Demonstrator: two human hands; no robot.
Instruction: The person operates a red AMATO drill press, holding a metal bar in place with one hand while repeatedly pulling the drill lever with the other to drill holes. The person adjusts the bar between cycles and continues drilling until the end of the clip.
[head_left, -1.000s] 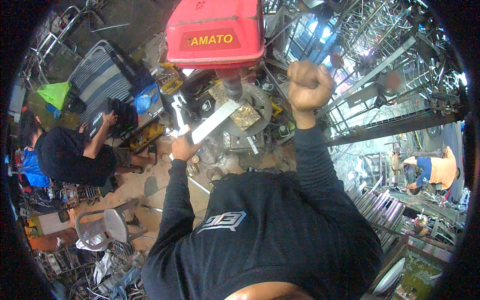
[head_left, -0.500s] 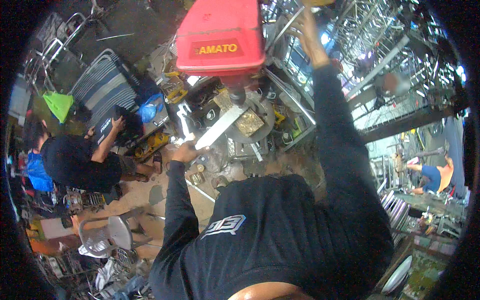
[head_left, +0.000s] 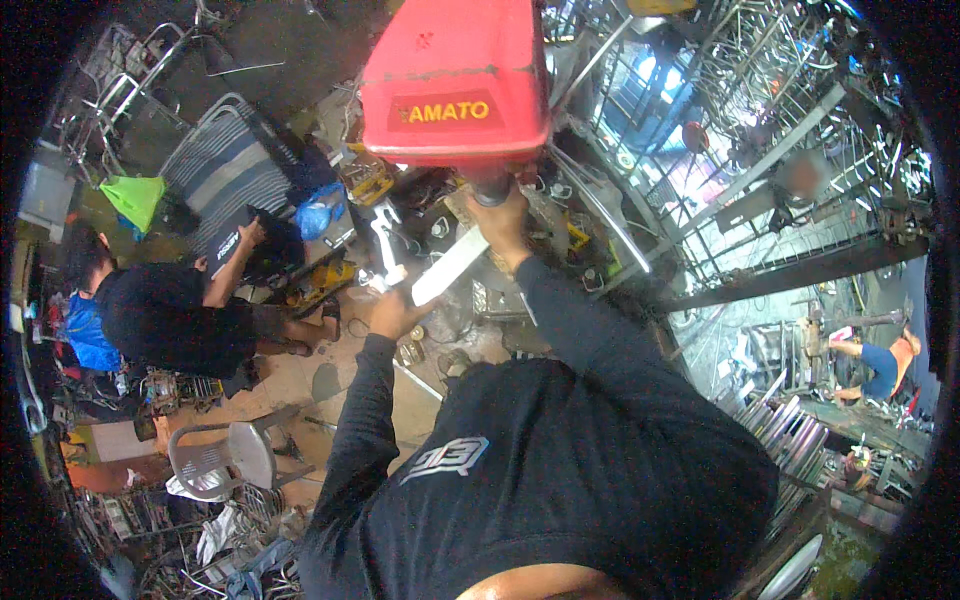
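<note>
In front of me stands a drill press with a red head (head_left: 455, 105) and a dark chuck (head_left: 490, 187) beneath it. My left hand (head_left: 393, 312) is closed on the near end of a flat, pale metal bar (head_left: 450, 268), which slants up to the right toward the chuck. At the chuck, my right hand (head_left: 502, 225) has its fingers curled round the lower part and hides the bar's far end. Part of a wooden block (head_left: 455, 203) shows on the press table, mostly covered by that hand.
A person in black (head_left: 165, 315) works at the left, near a striped lounger (head_left: 225, 160) and a plastic chair (head_left: 245, 455). Metal tubes and racks (head_left: 770, 110) crowd the right. Another person (head_left: 885, 368) is at the far right. A yellow tool (head_left: 325, 285) lies left of the press.
My right hand has come down from the upper right of the press to the chuck. My left hand still holds the bar. The view has shifted slightly.
</note>
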